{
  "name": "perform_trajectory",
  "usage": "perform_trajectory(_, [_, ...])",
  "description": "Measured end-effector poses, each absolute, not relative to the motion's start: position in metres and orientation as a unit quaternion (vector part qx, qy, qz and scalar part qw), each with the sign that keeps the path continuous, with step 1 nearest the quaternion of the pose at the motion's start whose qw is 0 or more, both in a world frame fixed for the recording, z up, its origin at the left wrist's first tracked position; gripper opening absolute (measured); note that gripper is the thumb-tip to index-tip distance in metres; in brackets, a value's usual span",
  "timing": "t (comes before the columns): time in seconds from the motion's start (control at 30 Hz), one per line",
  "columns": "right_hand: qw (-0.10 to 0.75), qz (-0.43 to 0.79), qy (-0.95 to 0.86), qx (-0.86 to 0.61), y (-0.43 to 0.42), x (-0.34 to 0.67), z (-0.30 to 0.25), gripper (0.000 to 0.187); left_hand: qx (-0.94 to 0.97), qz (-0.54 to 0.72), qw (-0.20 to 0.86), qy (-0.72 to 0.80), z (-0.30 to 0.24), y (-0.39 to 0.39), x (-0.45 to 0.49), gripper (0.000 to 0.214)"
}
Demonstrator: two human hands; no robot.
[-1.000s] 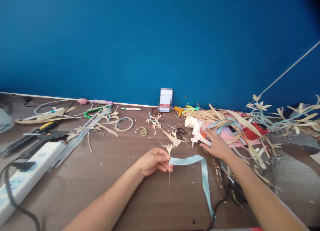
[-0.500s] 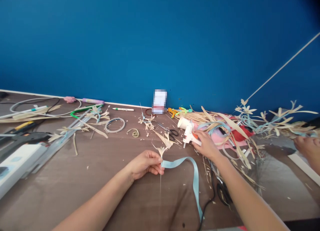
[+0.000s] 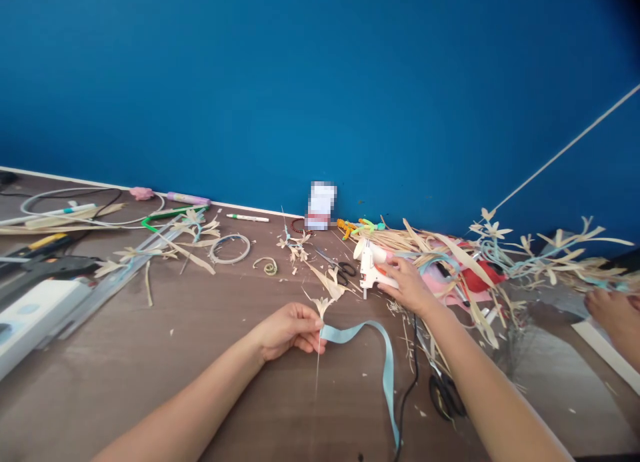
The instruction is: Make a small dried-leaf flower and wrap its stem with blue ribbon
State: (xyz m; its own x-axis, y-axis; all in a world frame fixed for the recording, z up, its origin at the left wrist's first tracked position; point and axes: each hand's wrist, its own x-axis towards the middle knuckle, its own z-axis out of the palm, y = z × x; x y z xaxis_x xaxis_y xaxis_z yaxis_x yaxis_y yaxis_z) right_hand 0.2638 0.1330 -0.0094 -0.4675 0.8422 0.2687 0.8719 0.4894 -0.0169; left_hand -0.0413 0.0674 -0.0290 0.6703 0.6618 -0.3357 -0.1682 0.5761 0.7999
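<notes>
Our left hand (image 3: 295, 330) pinches the pale flower (image 3: 323, 306) at its base, petals upward, thin stem running down past the fingers. From this pinch the blue ribbon (image 3: 389, 375) trails right, then bends toward us. Apart from the flower, to its upper right, the white glue gun (image 3: 369, 270) points its handle rightward, where our right hand (image 3: 413, 290), the nearer one, grips it.

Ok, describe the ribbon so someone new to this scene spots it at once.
Below the blue wall, look to the middle of the brown table and find the left hand. The light blue ribbon runs from its grip, curving toward the viewer. It is flat and wide, unlike the thin black cord beside it.
</notes>
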Motion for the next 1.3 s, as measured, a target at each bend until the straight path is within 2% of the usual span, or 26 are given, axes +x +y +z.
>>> perform_trajectory(0.63, [0.133, -0.052, -0.854, -0.5, 0.134, 0.265, -0.019, 0.046, 0.394, 0.243, 0.829, 0.313, -0.029, 0.067, -0.041, 0.024])
perform_trajectory(0.83, [0.134, -0.052, -0.848, -0.511, 0.132, 0.263, -0.013, 0.054, 0.383, 0.258, 0.828, 0.318, -0.031, 0.068, -0.041, 0.024])
perform_trajectory(0.93, [0.178, -0.064, -0.828, -0.527, 0.116, 0.25, -0.002, 0.056, 0.373, 0.283, 0.819, 0.33, -0.03, 0.07, -0.04, 0.025])
perform_trajectory(1.0, [0.264, -0.066, -0.794, -0.543, 0.098, 0.231, 0.006, 0.05, 0.371, 0.296, 0.814, 0.335, -0.029, 0.07, -0.04, 0.027])
perform_trajectory(1.07, [0.341, 0.016, -0.769, -0.541, 0.077, 0.205, 0.012, 0.034, 0.37, 0.305, 0.81, 0.338, -0.028, 0.069, -0.039, 0.028])
perform_trajectory(1.1, [0.349, 0.086, -0.769, -0.529, 0.067, 0.19, 0.014, 0.028, 0.37, 0.31, 0.808, 0.339, -0.028, 0.069, -0.039, 0.029])
perform_trajectory(1.17, [0.305, 0.214, -0.774, -0.512, 0.052, 0.164, 0.014, 0.025, 0.37, 0.316, 0.805, 0.339, -0.028, 0.067, -0.038, 0.029])
perform_trajectory(1.3, [0.26, 0.336, -0.736, -0.528, 0.044, 0.131, 0.008, 0.021, 0.381, 0.341, 0.787, 0.345, -0.026, 0.065, -0.036, 0.028])
